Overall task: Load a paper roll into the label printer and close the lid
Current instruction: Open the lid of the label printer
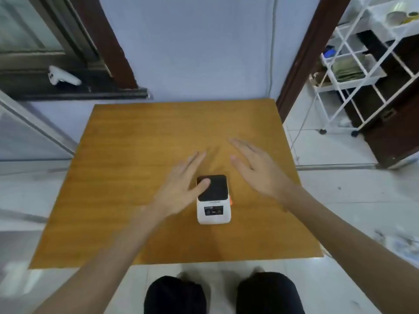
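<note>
A small white label printer (214, 210) with a dark lid (215, 186) lying flat on top stands near the middle of the wooden table (127, 177). An orange tab shows on its right side. My left hand (181, 184) hovers at the printer's left with fingers spread, its thumb over the lid's left corner. My right hand (256, 168) is open to the right of the printer, apart from it. No paper roll is visible.
A white wire rack (353, 71) on wheels stands at the right by a dark door frame. A white controller (62, 75) lies on the window sill at the left. My knees (222, 293) are at the table's near edge.
</note>
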